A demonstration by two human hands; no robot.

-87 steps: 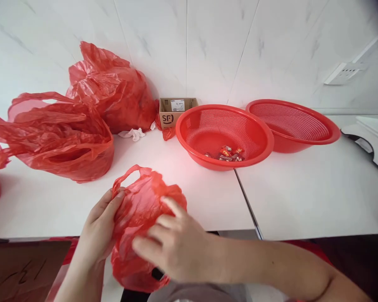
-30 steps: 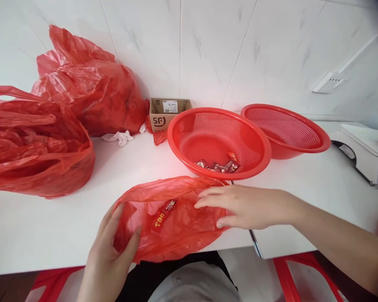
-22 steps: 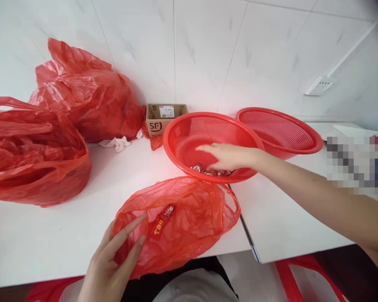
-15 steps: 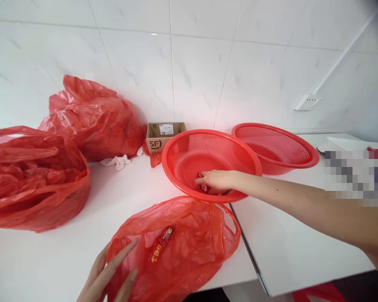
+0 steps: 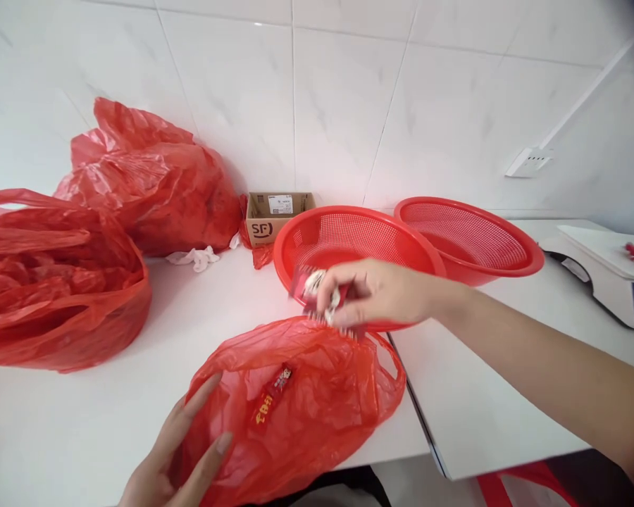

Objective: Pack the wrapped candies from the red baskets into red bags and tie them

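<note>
My right hand [image 5: 373, 292] grips a few small red wrapped snack packets [image 5: 311, 283], blurred by motion, above the near rim of a red plastic colander [image 5: 356, 211]. Below it a thin red plastic bag [image 5: 327, 415] lies spread with its mouth facing up. One narrow red packet with yellow lettering [image 5: 264, 410] rests inside that bag. At the bag's left edge, my left hand [image 5: 177, 443] has its fingers apart, touching the plastic and holding nothing in a closed grip.
Two bulky red bags [image 5: 153, 183] stand at the left. An open cardboard box [image 5: 267, 229] and crumpled white tissue [image 5: 195, 258] lie by the wall. A second red colander [image 5: 528, 267] and a scale [image 5: 607, 274] with red packets are at the right. A seam [image 5: 415, 408] divides the tables.
My right hand has lifted out of the colander with the packets, toward the bag. My left hand stays at the bag's edge. The view has shifted slightly, showing the scale.
</note>
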